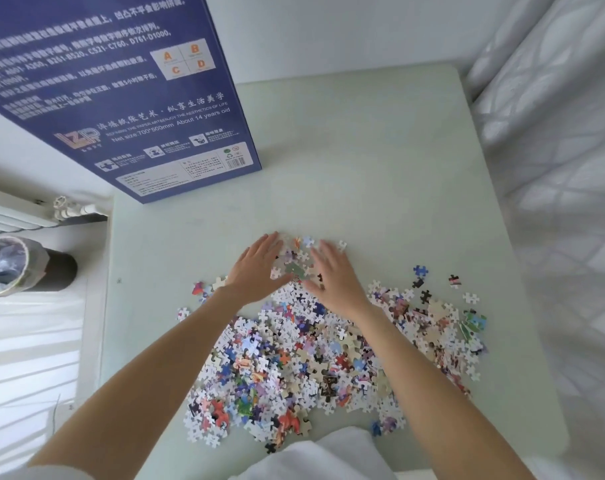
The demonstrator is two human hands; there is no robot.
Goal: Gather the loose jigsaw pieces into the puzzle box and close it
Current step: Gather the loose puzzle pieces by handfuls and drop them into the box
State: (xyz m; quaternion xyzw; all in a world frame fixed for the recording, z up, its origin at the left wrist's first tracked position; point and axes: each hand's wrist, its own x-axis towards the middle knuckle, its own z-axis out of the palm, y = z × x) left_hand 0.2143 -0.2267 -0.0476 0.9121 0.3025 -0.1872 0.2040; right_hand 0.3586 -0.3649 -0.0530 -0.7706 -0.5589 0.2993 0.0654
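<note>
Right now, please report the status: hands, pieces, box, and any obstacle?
Left hand and right hand open, flat on far edge of puzzle pieces. Pieces loose on table. Blue box upright, far left. Nothing in the way.

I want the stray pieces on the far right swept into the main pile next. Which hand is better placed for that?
The right hand. It lies flat at the pile's top, on the same side as the stray pieces; the left hand would have to cross over it.
</note>
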